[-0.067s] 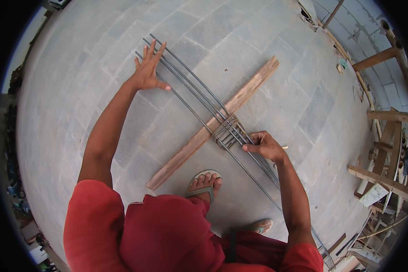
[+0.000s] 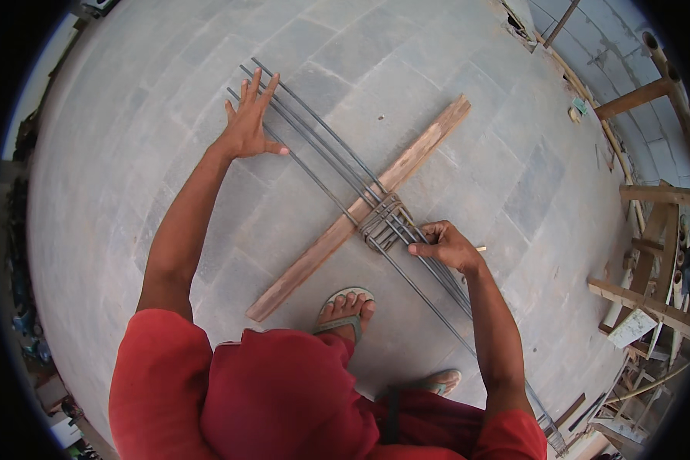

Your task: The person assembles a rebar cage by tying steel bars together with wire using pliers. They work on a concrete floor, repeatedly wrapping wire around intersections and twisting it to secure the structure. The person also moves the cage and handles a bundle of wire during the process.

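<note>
Several long steel rods (image 2: pixel 314 136) run diagonally from the upper left to the lower right. They cross a wooden plank (image 2: pixel 322 259) and pass through a bunch of square wire stirrups (image 2: pixel 385 222) just beyond it. My left hand (image 2: pixel 248 129) lies across the rods near their far ends, fingers spread, thumb out over the lowest rod. Beside the stirrups, my right hand (image 2: pixel 443 247) is closed on the rods, its thumb and bent fingers pressed round them. A small yellowish stick end (image 2: pixel 481 248) shows behind that hand; whether it is held, I cannot tell.
Stone-like tiles (image 2: pixel 514 138) cover the floor. My sandalled foot (image 2: pixel 347 310) stands close to the plank. Along the right side are wooden frames (image 2: pixel 652 245) and scrap beside a block wall (image 2: pixel 655 138). More clutter (image 2: pixel 34 337) lines the left edge.
</note>
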A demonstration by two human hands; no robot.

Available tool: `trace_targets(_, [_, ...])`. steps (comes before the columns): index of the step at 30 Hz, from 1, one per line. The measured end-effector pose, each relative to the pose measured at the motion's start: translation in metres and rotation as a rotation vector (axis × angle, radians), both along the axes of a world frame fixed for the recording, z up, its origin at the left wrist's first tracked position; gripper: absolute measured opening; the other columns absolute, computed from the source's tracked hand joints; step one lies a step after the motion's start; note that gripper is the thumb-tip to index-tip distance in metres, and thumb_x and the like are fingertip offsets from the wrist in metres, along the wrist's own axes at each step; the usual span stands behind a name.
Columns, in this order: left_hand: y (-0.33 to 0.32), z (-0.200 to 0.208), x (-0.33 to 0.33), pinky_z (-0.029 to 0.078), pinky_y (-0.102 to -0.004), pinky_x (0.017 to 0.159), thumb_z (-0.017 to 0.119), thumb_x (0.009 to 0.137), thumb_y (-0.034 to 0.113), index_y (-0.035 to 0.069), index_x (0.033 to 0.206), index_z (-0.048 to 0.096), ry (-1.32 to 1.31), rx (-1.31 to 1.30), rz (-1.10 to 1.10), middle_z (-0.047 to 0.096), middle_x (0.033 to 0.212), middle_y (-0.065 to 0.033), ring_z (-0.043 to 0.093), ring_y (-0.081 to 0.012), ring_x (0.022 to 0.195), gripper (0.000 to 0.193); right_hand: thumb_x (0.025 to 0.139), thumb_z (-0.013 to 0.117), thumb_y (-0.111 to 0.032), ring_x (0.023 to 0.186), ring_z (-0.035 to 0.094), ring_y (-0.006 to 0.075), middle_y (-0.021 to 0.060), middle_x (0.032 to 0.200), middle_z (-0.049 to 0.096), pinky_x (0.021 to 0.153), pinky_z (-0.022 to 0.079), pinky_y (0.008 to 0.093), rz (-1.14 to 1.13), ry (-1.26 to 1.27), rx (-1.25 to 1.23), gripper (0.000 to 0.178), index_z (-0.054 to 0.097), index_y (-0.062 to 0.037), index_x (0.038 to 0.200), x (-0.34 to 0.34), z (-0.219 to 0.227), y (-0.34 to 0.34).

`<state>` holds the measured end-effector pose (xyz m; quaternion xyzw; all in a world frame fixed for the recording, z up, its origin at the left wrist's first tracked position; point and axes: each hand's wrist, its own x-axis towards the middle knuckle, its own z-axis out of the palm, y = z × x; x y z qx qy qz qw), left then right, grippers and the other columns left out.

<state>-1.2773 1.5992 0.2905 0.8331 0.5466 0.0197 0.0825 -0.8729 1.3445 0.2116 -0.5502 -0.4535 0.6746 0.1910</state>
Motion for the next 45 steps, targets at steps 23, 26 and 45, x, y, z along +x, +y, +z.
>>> trace_targets(23, [-0.183, -0.051, 0.123, 0.048, -0.0368, 0.066, 0.075, 0.092, 0.002, -0.003, 0.084, 0.067, -0.747, -0.390, 0.102, 0.063, 0.078, -0.0117, 0.061, -0.0188, 0.071, 0.012, 0.076, 0.079, -0.025, 0.090, 0.075, 0.0410, 0.0225, 0.090, 0.076, 0.083, 0.059, 0.0501, 0.340, -0.878, 0.252, 0.045, 0.062, -0.0014, 0.111, -0.055, 0.034, -0.028])
trace_targets(26, [-0.179, -0.034, 0.117, 0.046, -0.0349, 0.063, 0.074, 0.093, 0.003, -0.003, 0.083, 0.067, -0.768, -0.375, 0.119, 0.063, 0.077, -0.0096, 0.057, -0.0155, 0.068, 0.014, 0.077, 0.076, -0.021, 0.089, 0.075, 0.0415, 0.0242, 0.089, 0.075, 0.084, 0.059, 0.0502, 0.325, -0.845, 0.211, 0.038, 0.064, -0.0009, 0.108, -0.053, 0.042, -0.026])
trace_targets(45, [-0.072, -0.014, 0.026, 0.049, -0.0336, 0.064, 0.080, 0.094, 0.012, -0.003, 0.095, 0.076, -0.549, -0.333, 0.372, 0.070, 0.079, -0.0093, 0.062, -0.0138, 0.072, 0.015, 0.075, 0.080, -0.021, 0.089, 0.074, 0.0442, 0.0258, 0.087, 0.075, 0.083, 0.058, 0.0518, 0.285, -0.828, 0.254, 0.040, 0.066, 0.0003, 0.106, -0.045, 0.037, -0.027])
